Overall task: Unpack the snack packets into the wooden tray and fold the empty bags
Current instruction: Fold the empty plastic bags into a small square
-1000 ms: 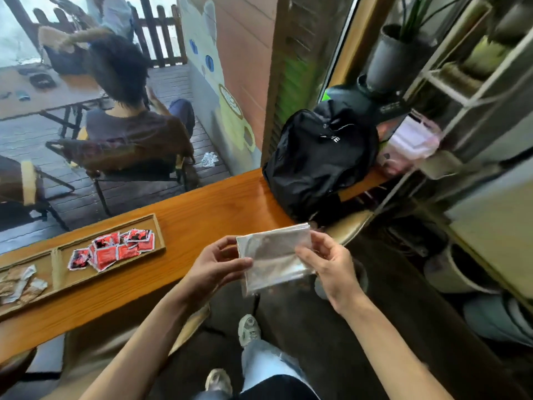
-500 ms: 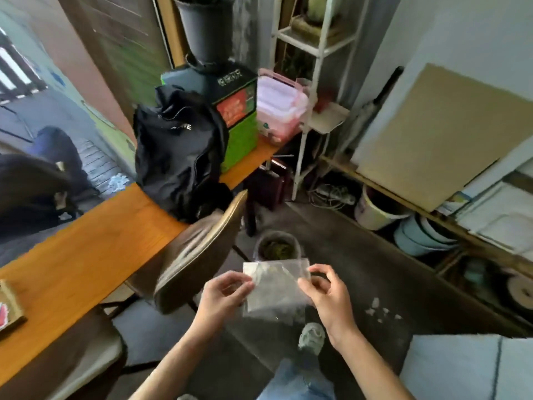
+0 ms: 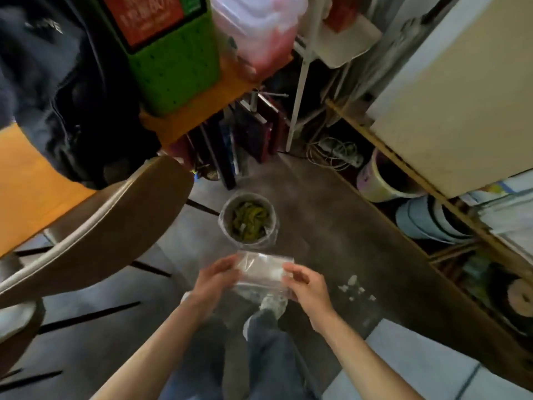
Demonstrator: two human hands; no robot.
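The empty clear bag (image 3: 261, 272) hung in the air between both hands, low over the person's knees and just short of a small lined bin (image 3: 247, 220) on the floor. The left hand (image 3: 215, 280) held the bag's left edge, fingers curled toward it; the right hand (image 3: 307, 285) held the right edge in much the same way. The frame was blurred, so I cannot tell whether each thumb pinched firmly or the film merely rested against the fingers. The bag looked flat and stretched, with nothing visible inside it.

The wooden tray and the snack packets were not in view — the head pointed down at the floor, away from most of the orange table (image 3: 31, 180). A black backpack (image 3: 57, 90) sat on that table beside a green box (image 3: 173, 59), and a brown chair back (image 3: 109, 226) stood between the table and the hands.

By my judgement the step in hand was the folding of an emptied bag, or its disposal, given how close the bin was. The risks follow from the material and the posture. Thin slick film held only at its edges could slip from one side and droop or fall to the floor if either hold loosened. A fold made in the air, with no surface under it, could come out crooked or spring open again. And if the bag went into the bin rather than being folded, that part of the task would be left undone.
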